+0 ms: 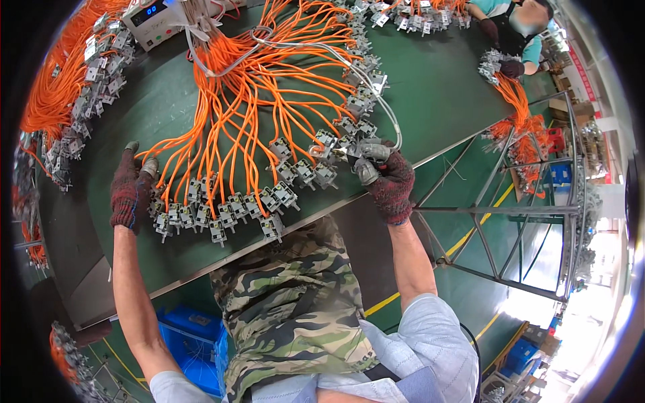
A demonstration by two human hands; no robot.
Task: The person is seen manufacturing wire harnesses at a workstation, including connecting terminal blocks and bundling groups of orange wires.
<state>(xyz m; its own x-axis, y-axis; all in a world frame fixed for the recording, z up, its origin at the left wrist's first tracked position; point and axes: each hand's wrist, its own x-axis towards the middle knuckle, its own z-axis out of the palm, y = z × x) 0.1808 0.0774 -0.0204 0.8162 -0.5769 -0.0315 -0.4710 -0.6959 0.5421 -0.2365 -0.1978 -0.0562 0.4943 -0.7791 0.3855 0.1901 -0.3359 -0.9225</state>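
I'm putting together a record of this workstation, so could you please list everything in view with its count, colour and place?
worktable: one, green, across the middle
cables: many, orange, fanned over the worktable, more at left and upper right
connectors: many, grey, on cable ends
lead: count unclear, pale grey, looping toward the right hand
box with display: one, whitish, top left
co-worker: one, teal sleeves, upper right
metal frame: one, grey, right
blue containers: several, below the table edge and far right
floor lines: several, yellow
camouflage garment: one, green-brown, lower middle
left hand: one, dark-red glove, left of the fan
right hand: one, dark-red glove, beside connectors
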